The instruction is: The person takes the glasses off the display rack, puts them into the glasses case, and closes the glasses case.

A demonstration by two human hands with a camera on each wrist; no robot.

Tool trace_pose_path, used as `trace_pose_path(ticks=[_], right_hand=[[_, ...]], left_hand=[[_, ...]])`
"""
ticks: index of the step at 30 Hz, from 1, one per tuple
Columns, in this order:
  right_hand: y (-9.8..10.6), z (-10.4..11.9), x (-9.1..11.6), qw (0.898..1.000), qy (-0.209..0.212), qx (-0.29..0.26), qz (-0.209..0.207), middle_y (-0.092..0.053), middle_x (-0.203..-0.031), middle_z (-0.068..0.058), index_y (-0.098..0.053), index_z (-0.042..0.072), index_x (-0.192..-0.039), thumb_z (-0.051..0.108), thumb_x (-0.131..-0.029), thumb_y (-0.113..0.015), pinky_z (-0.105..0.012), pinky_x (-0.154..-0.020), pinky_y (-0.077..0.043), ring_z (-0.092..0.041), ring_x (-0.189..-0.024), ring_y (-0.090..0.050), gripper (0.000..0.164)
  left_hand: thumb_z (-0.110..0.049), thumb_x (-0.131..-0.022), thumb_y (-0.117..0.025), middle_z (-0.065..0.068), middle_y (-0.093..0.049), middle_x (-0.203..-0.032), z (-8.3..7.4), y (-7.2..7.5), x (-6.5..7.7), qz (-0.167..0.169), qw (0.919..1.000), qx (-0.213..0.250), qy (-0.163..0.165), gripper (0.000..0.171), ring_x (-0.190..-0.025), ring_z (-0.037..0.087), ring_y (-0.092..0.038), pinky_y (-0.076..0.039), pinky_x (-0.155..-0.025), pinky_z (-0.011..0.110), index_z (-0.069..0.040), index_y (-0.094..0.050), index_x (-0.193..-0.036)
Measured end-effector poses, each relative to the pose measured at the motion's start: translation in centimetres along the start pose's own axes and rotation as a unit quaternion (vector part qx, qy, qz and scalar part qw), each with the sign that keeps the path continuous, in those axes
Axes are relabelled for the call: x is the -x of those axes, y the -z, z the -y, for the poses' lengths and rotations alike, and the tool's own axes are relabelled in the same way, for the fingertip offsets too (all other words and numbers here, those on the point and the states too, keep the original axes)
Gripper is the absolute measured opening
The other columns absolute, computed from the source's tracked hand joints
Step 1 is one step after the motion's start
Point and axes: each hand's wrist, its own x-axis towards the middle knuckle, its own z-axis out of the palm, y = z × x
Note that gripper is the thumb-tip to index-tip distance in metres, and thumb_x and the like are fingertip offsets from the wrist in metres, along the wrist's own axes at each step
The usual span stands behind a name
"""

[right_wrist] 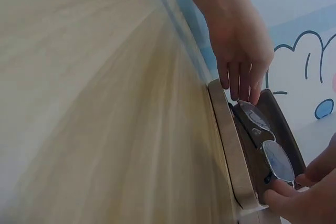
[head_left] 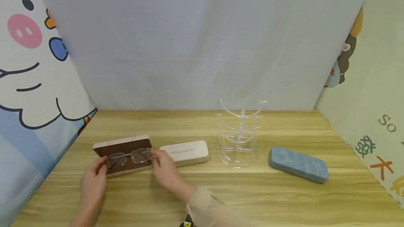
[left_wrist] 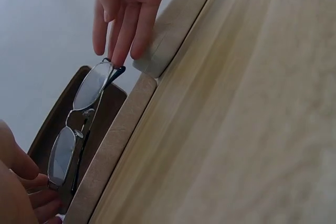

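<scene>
A pair of thin-rimmed eyeglasses (head_left: 127, 156), temples folded, is at an opened glasses case (head_left: 132, 168) with a pale outside and dark brown inside. My left hand (head_left: 93, 181) holds the left end of the glasses between thumb and fingers. At the opposite end, my right hand (head_left: 165, 169) has its fingertips on the frame. Seen from the left wrist, the right hand's fingers (left_wrist: 126, 35) are fairly straight, with the thumb apart. In the right wrist view the lenses (right_wrist: 278, 161) lie over the brown lining. Whether the glasses touch the lining I cannot tell.
A closed white glasses case (head_left: 187, 152) lies right beside the opened one. Farther right stands a clear tiered display stack (head_left: 238, 139), then a closed blue glasses case (head_left: 298, 164). A small dark object (head_left: 187, 222) shows at the table's near edge. Printed cloth hangs around the table.
</scene>
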Motion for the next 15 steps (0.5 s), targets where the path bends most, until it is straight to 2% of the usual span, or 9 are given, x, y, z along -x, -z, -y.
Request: trace_pose_path(ticks=[6,10,15], right_hand=[[-1.1,0.3,-0.5,0.997,-0.004,0.078,-0.002,-0.058,-0.109,-0.012,-0.055,-0.004,-0.118,-0.004,-0.089,-0.043,-0.023,-0.088,-0.046,-0.02,-0.101,-0.057,0.031],[-1.6,0.6,-0.7,0.994,-0.02,0.107,0.001,-0.057,-0.115,-0.014,-0.055,-0.003,-0.119,-0.009,-0.085,-0.043,-0.026,-0.093,-0.045,-0.023,-0.108,-0.055,0.037],[-2.3,1.2,-0.9,0.99,-0.053,0.132,0.01,-0.052,-0.125,-0.015,-0.05,0.0,-0.123,-0.007,-0.085,-0.041,-0.03,-0.099,-0.041,-0.026,-0.118,-0.048,0.04]], left_hand=[[-0.009,-0.095,-0.034,0.031,-0.031,-0.136,0.6,-0.1,-0.3,0.01,0.9994,-0.03,-0.014,0.042,-0.129,0.045,-0.023,-0.019,-0.106,0.054,0.008,-0.038,-0.133],[-0.008,-0.093,-0.038,0.033,-0.026,-0.138,0.8,-0.3,-0.5,0.023,0.9992,-0.029,-0.015,0.044,-0.13,0.046,-0.02,-0.016,-0.107,0.053,0.011,-0.035,-0.132],[-0.006,-0.091,-0.041,0.036,-0.022,-0.138,1.1,-0.6,-0.8,0.028,0.9988,-0.025,-0.033,0.048,-0.129,0.048,-0.018,-0.014,-0.108,0.053,0.016,-0.03,-0.132]])
